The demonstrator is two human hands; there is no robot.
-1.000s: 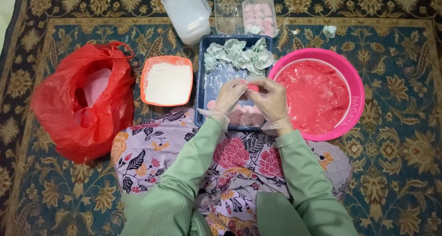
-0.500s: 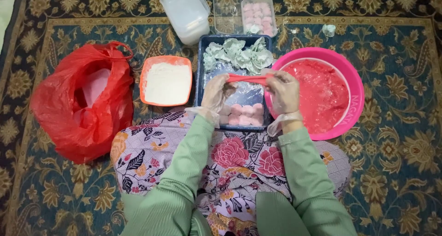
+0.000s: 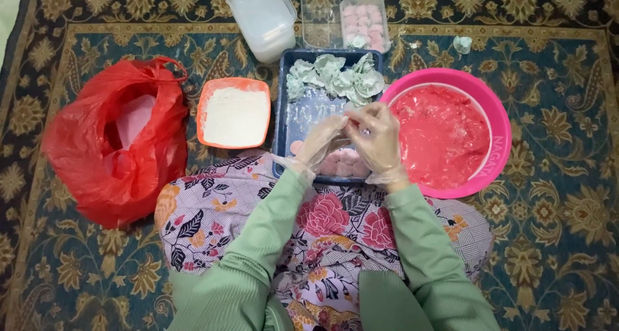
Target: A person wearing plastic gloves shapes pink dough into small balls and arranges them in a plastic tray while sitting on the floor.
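Observation:
Both my hands wear thin clear plastic gloves and meet over a dark blue tray [image 3: 282, 111]. My left hand [image 3: 321, 140] and my right hand [image 3: 379, 137] pinch a small piece of pink dough between their fingertips; it is mostly hidden by the fingers. Pale green and white folded pieces [image 3: 335, 79] fill the tray's far end. Several pink dough balls [image 3: 342, 164] lie at its near end, under my hands. A pink bowl [image 3: 498, 144] of red-pink dough [image 3: 442, 134] stands just right of my right hand.
An orange tub of white flour [image 3: 235, 115] sits left of the tray, and a red plastic bag [image 3: 109, 144] lies further left. Beyond the tray are a white tub [image 3: 261, 15], a clear box [image 3: 319, 11] and a clear box of pink pieces [image 3: 366, 21]. Patterned carpet lies underneath.
My right hand reached toward the pink bowl and drew a strand of pink dough across; now both hands are back together over the tray's middle.

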